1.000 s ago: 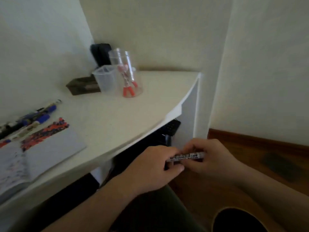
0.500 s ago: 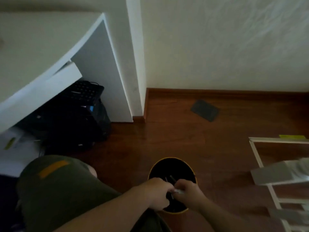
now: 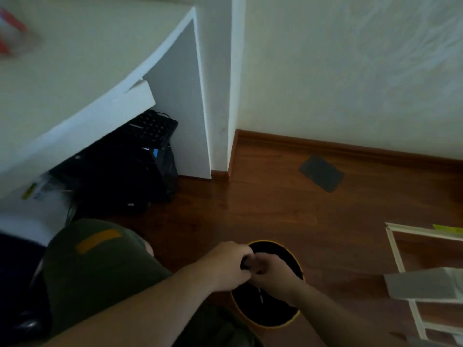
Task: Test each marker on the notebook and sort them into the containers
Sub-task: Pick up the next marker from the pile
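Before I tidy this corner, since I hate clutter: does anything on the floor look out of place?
Yes. A flat dark grey sheet lies askew on the wooden floor near the skirting, belonging to nothing around it. Both hands, left hand and right hand, meet over the yellow-rimmed bin, which stands upright.

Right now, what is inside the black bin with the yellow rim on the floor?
Inside the bin a pale, thin stick-like thing shows against the dark interior, perhaps a marker. The left hand and right hand meet above the opening and cover the rest.
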### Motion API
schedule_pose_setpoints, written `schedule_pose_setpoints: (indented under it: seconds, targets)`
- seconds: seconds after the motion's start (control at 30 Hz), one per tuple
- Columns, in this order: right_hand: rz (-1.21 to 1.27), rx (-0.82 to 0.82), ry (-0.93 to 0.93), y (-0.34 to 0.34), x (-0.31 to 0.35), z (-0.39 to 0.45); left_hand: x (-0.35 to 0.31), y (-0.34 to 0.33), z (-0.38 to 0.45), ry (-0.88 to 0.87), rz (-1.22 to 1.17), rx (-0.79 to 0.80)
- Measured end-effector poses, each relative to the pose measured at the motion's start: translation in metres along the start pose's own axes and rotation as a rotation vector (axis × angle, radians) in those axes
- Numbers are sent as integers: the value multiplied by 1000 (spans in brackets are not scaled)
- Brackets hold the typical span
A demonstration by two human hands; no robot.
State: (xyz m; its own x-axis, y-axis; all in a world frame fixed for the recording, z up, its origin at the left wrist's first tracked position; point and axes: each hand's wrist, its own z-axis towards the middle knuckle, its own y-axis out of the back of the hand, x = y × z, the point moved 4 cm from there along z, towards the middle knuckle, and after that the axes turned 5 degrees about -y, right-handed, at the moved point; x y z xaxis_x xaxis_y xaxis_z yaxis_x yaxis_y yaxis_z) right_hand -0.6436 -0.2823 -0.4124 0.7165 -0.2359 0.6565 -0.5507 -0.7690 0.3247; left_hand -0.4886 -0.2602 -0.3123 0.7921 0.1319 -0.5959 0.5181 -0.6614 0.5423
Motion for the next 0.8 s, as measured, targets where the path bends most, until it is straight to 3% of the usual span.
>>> schedule_pose_setpoints:
  seconds: [0.07,0.23,0.37,0.53,0.8]
  targets:
    - [21,-9,154,16,60,-18,-8,32,-22,-71,45,-100]
    - [119,-154,670,37,259,-87,-30,166,-154,-266,252,-568]
    - [51,-80,999,3,403,-135,-23,250,-286,-289,306,-935]
    - [-127,13,1158,-99,543,-113,79,294,-406,67,184,-1219]
    - [-587,39,1127,-261,656,-41,276,282,-529,720,258,-1340]
